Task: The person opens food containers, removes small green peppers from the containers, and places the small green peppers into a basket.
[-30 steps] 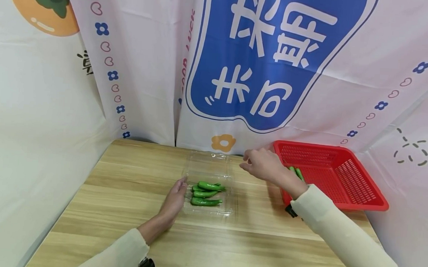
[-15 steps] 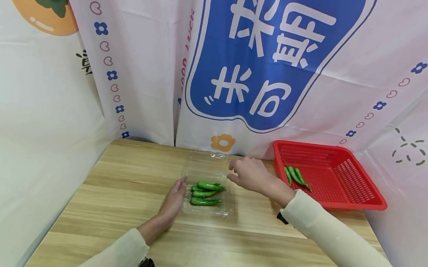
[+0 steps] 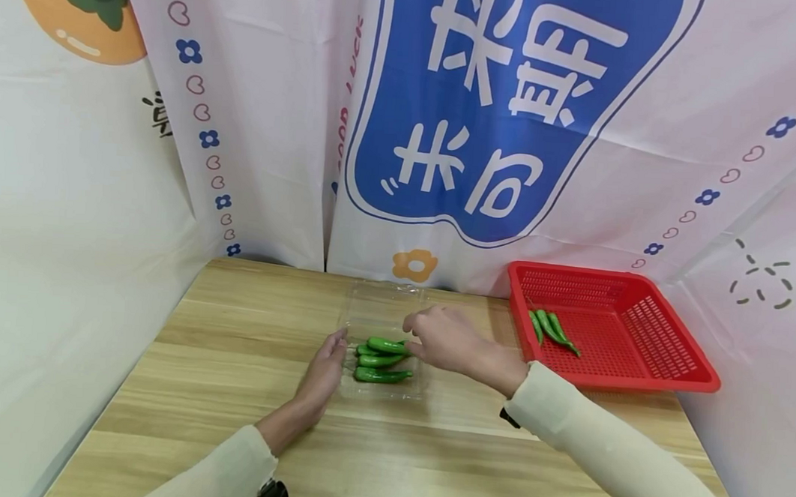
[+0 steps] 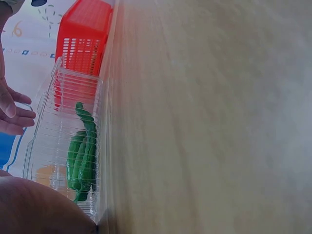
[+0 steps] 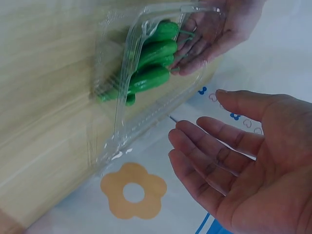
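A clear plastic clamshell box (image 3: 384, 305) lies with its lid laid back on the table, and several green chili peppers (image 3: 380, 361) rest side by side in its base. My left hand (image 3: 321, 376) lies against the box's left side, its fingers extended along the wall; in the right wrist view those fingers (image 5: 195, 46) show through the clear plastic. Over the right edge of the box hovers my right hand (image 3: 452, 341). The right wrist view shows this right hand (image 5: 239, 158) palm up to the camera, fingers loosely bent and holding nothing.
A red plastic basket (image 3: 636, 343) stands at the back right of the wooden table (image 3: 228, 390), with a few green chili peppers (image 3: 550, 330) in its left part. Printed cloth (image 3: 279, 122) hangs behind the table and along both sides.
My right hand has moved left from beside the basket to above the box's right edge, uncovering the peppers in the basket. The left hand has stayed at the box.
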Available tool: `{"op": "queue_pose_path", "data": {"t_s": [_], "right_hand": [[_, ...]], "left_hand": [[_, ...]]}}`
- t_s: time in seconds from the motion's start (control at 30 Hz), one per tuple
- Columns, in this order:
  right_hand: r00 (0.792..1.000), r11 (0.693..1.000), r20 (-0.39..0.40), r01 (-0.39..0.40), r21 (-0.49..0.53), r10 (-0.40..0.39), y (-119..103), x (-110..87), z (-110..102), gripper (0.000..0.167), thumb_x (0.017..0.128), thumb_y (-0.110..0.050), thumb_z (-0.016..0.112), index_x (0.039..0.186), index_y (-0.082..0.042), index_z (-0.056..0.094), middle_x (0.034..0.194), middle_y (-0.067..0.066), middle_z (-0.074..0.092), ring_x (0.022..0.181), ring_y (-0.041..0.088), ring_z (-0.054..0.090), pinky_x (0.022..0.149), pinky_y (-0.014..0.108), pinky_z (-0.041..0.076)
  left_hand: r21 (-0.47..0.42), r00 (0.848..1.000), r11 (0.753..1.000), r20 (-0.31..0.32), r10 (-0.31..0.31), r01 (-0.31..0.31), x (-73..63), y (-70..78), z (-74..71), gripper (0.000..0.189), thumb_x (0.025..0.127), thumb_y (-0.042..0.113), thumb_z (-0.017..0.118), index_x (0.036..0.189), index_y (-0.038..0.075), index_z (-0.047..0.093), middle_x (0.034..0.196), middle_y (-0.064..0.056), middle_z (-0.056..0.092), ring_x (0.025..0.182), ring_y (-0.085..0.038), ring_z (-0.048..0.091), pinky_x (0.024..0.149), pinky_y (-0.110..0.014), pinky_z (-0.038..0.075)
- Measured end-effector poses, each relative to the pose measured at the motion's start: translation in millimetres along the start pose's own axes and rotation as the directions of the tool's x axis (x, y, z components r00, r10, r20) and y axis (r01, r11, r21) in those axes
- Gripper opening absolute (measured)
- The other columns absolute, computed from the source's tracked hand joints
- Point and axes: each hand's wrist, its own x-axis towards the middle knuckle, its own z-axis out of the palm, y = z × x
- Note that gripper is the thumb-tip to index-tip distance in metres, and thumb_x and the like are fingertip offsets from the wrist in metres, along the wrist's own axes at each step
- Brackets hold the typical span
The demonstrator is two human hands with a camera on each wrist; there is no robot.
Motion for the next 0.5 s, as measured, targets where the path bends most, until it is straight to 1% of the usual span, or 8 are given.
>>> {"op": "queue_pose_path", "data": {"t_s": [0.1,0.23,0.37,0.43,0.5], "right_hand": [[1.0,1.0,0.013,0.003,0.0,-0.003,-4,0.8,3,0.024,0.093,-0.026,0.081,0.113,-0.013,0.08,0.108,0.003,0.081,0.095,0.024,0.077,0.076,0.046,0.065],[0.999,1.0,0.029,0.014,0.026,-0.015,-8,1.4,7,0.02,0.093,-0.024,0.081,0.11,-0.013,0.08,0.107,0.002,0.08,0.094,0.022,0.076,0.072,0.046,0.065],[0.999,0.999,0.028,0.034,0.026,-0.035,-10,2.4,14,0.011,0.092,-0.025,0.083,0.096,-0.016,0.077,0.092,-0.003,0.077,0.084,0.018,0.074,0.062,0.042,0.061],[0.999,0.999,0.027,0.045,0.022,-0.046,-12,3.3,18,0.013,0.091,-0.025,0.084,0.09,-0.017,0.075,0.084,-0.005,0.073,0.079,0.017,0.072,0.058,0.041,0.059],[0.998,0.998,0.027,0.054,0.02,-0.055,-13,4.0,20,0.015,0.091,-0.026,0.085,0.089,-0.016,0.074,0.08,-0.006,0.071,0.076,0.017,0.071,0.056,0.04,0.058]], "left_hand": [[0.002,1.0,1.0,0.001,0.007,-0.007,-0.1,0.4,-0.1,0.058,0.117,0.031,0.027,0.169,0.005,0.017,0.176,-0.019,0.016,0.161,-0.043,0.014,0.131,-0.061,0.011],[-0.002,1.0,1.0,0.001,0.005,-0.005,1.0,-0.1,-0.3,0.058,0.117,0.032,0.027,0.169,0.006,0.017,0.176,-0.018,0.016,0.161,-0.043,0.014,0.131,-0.061,0.012],[0.001,1.0,1.0,-0.002,0.005,-0.005,2.0,-0.1,-0.6,0.059,0.117,0.032,0.027,0.169,0.006,0.017,0.176,-0.019,0.016,0.161,-0.044,0.014,0.13,-0.062,0.012],[0.002,1.0,1.0,-0.006,0.001,-0.001,1.9,0.2,-0.5,0.058,0.117,0.032,0.027,0.169,0.006,0.018,0.176,-0.018,0.016,0.161,-0.044,0.014,0.131,-0.062,0.012],[0.0,1.0,1.0,-0.006,0.003,-0.003,1.7,0.0,-0.4,0.058,0.117,0.032,0.027,0.169,0.006,0.018,0.176,-0.019,0.017,0.161,-0.044,0.014,0.13,-0.062,0.012]]}}
